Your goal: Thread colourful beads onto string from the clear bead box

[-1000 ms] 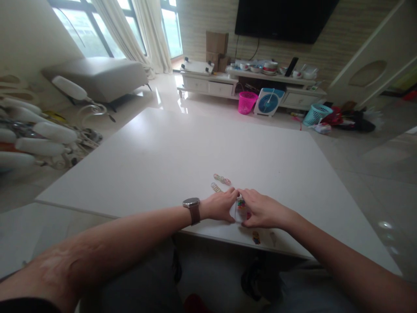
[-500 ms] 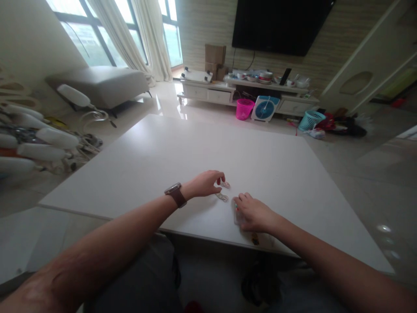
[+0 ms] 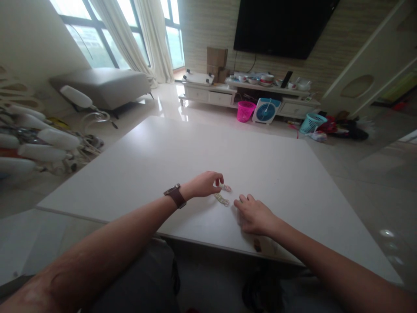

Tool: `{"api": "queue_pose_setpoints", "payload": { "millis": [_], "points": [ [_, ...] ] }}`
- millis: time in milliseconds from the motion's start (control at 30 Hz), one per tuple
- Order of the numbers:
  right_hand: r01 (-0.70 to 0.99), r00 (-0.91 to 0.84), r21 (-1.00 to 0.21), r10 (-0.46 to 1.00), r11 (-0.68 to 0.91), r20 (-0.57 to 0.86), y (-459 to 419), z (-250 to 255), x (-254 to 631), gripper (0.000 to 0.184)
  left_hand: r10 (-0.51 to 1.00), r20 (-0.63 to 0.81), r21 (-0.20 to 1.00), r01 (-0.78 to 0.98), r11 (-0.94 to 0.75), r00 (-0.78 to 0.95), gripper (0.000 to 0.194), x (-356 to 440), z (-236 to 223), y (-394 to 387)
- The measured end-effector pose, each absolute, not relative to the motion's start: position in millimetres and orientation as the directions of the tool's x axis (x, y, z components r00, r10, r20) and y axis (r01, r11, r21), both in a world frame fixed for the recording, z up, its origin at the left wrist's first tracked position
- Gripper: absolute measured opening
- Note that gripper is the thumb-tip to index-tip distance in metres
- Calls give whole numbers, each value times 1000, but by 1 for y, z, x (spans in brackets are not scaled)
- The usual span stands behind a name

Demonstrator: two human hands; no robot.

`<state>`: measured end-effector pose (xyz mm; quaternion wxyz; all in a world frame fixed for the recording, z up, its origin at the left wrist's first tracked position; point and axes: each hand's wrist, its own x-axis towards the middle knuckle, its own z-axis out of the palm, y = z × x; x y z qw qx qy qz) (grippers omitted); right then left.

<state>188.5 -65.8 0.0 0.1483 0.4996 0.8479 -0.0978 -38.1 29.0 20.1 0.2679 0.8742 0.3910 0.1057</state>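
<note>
Left hand [image 3: 204, 184] above the desk [image 3: 182, 148], wrist level, fingers curled toward the thumb with a small gap showing; cannot tell whether a ring is caught between the tips. Pinkish rings [image 3: 228, 188] lie right at those fingertips, partly hidden by them. Yellow-green rings [image 3: 222, 200], overlapping in a slightly curved row, lie just below the left thumb, in the space between the two hands. Right hand [image 3: 256, 216] palm down, fingers bent, over what looks like a see-through container [image 3: 237, 214], mostly covered; a bit of green shows by the fingertips. Cannot tell whether this hand grips it or only rests on it. Small dark-and-yellow item [image 3: 257, 245] on the near side of the right hand, close to the desk edge. Brown-strapped watch [image 3: 176, 195] on the left wrist. Well beyond both hands, on the floor: pink basket [image 3: 245, 112] and, beside it, a blue-and-white fan [image 3: 266, 111].
</note>
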Motion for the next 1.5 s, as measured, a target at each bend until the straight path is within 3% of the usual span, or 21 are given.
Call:
{"api": "queue_pose_setpoints", "payload": {
  "millis": [633,1067,1367,1500],
  "points": [
    [918,-395,-142,878,370,-271,-43,-10,226,41,762,-83,496,690,-527,642,23,-36,2,32],
    [858,-514,-157,816,490,-265,-62,4,191,46,719,-96,483,663,-571,689,20,-35,-3,35],
    [816,-579,-182,777,549,-249,-84,-5,166,40,731,-128,437,700,-565,670,33,-39,-5,35],
    [810,-583,-228,786,541,-206,-88,-4,160,49,730,-137,431,704,-565,669,35,-36,-13,35]
  ]
}}
